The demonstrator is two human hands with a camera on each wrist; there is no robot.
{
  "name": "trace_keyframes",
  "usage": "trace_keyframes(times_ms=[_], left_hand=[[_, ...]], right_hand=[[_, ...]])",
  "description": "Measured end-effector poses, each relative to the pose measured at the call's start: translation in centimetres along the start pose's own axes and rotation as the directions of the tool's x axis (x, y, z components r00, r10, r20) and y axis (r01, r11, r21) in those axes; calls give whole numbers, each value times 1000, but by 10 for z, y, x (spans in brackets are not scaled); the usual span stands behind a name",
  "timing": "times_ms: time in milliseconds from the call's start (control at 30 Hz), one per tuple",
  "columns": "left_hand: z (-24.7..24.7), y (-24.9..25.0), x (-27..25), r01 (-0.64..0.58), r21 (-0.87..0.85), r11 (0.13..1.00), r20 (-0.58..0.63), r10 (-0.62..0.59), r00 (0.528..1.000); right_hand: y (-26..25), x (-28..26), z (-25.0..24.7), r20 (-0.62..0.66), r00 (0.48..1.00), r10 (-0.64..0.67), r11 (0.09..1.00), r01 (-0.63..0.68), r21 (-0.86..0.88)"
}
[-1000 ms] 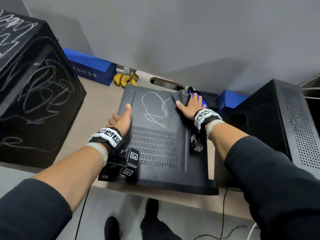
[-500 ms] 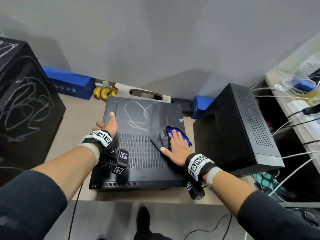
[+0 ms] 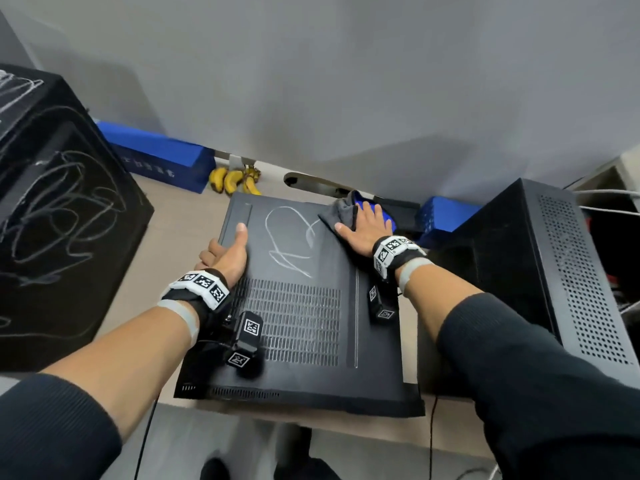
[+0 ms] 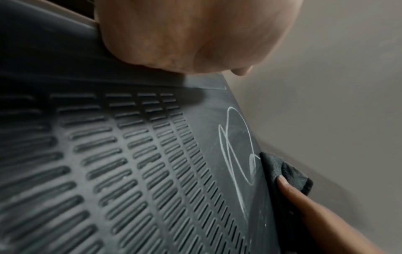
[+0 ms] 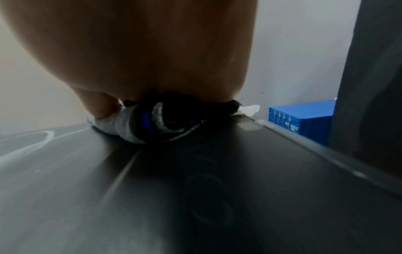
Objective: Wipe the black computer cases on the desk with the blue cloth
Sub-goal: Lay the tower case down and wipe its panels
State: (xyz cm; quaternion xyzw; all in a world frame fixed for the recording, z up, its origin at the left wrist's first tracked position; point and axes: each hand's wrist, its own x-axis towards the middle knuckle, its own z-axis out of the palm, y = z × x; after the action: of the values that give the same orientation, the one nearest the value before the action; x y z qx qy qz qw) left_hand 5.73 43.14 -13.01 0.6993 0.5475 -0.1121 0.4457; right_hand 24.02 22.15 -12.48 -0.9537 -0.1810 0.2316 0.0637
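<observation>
Cloth position: the blue cloth (image 3: 349, 211) lies on the flat case (image 3: 304, 306) at its far right corner, under the right hand (image 3: 363, 230).
Right hand: fingers straight and spread, palm pressing flat on the cloth; the thumb tip rests on the cloth's grey edge (image 4: 282, 170). The right wrist view shows the cloth (image 5: 135, 127) squeezed between palm (image 5: 152, 51) and case panel (image 5: 195, 189).
Left hand: the left hand (image 3: 225, 254) grips the flat case's left edge, thumb lying on top of the panel, fingers curled down over the side. In the left wrist view the heel of this hand (image 4: 195, 34) sits on the panel edge.
Flat case position: it lies on the desk (image 3: 162, 230), between the scribbled case (image 3: 59, 220) to its left and the upright case (image 3: 540, 271) to its right.
Change from 0.5 s ago: the right hand and cloth were then near the middle of the flat case's right side, beside the vent slots; they are now at the far right corner. The left hand holds the same edge.
Change from 1.0 s ago: the cloth is back about where it was then.
Cloth look: crumpled, grey on the outer face, bright blue showing between and beyond the fingers.
Flat case look: matte black, a grid of vent slots (image 3: 294, 320) on the near half, 1 white chalk scribble (image 3: 291, 237) on the far half, just left of the cloth.
Behind the flat case: bananas (image 3: 232, 181) and a blue box (image 3: 159, 157) at the wall.
</observation>
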Motion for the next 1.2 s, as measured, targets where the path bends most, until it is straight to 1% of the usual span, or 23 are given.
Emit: trace_keyframes(times_ms=[100, 200, 267, 433, 533, 600, 633, 700, 733, 767, 800, 833, 900, 933, 967, 1000, 1033, 1067, 1100, 1133, 1200], left_hand=[[-1, -1, 0, -7, 4, 1000, -1, 7, 1000], [-3, -4, 2, -12, -27, 1000, 24, 13, 1000], [-6, -4, 2, -19, -48, 999, 41, 21, 999], [-17, -4, -5, -43, -59, 997, 109, 49, 993], [-19, -6, -5, -50, -30, 998, 116, 53, 992], [-19, -6, -5, -53, -24, 998, 120, 56, 991], [-19, -5, -5, -65, -21, 998, 124, 68, 990], [-20, -6, -3, -72, -12, 997, 141, 73, 987], [-20, -7, -2, -72, -8, 997, 147, 72, 987], [-19, -8, -1, -72, -9, 997, 148, 72, 986], [-20, -8, -1, -75, -9, 997, 145, 76, 987], [-19, -8, 0, -77, -8, 997, 141, 78, 987], [-19, -8, 2, -72, 0, 997, 146, 72, 987], [-20, -8, 2, -70, 0, 998, 156, 69, 985], [-20, -8, 2, -71, 1, 997, 159, 70, 985], [-21, -8, 3, -70, -4, 998, 165, 70, 984], [-20, -7, 5, -66, -11, 998, 165, 67, 984], [-21, -7, 5, -64, -14, 998, 165, 65, 984], [-20, -7, 7, -64, -13, 998, 165, 65, 984], [-19, -7, 10, -63, -9, 998, 167, 64, 984], [-18, -4, 15, -25, -33, 999, 155, 30, 987]], right_hand=[[-4, 8, -1, -12, 1000, 6, 1000, -6, 11], [-2, -12, 8, -37, 999, -9, 1000, 9, 19], [-2, -38, 16, -29, 1000, -6, 1000, 6, 21], [-10, -109, 37, -34, 999, -4, 995, 7, 98], [-12, -142, 42, -61, 996, 65, 979, -52, 197], [-14, -161, 44, -90, 990, 106, 971, -84, 222], [-16, -171, 44, -113, 986, 122, 973, -96, 211], [-19, -187, 47, -146, 982, 118, 987, -100, 127], [-19, -192, 48, -145, 983, 109, 992, -98, 80], [-19, -195, 44, -127, 986, 104, 993, -95, 72], [-20, -195, 37, -114, 989, 92, 990, -79, 116], [-23, -192, 27, -101, 992, 73, 972, -49, 229], [-26, -179, 2, -112, 992, 57, 869, 6, 494], [-25, -170, -9, -129, 989, 78, 823, 10, 568], [-22, -160, -19, -126, 986, 106, 799, -9, 602], [-17, -151, -26, -110, 985, 136, 812, -47, 582], [-8, -141, -28, -102, 980, 172, 854, -97, 510], [3, -135, -27, -114, 970, 215, 902, -152, 403], [12, -130, -22, -139, 961, 239, 926, -183, 331], [19, -127, -15, -162, 961, 223, 934, -162, 319], [23, -122, 6, -167, 982, 84, 947, -27, 320]])
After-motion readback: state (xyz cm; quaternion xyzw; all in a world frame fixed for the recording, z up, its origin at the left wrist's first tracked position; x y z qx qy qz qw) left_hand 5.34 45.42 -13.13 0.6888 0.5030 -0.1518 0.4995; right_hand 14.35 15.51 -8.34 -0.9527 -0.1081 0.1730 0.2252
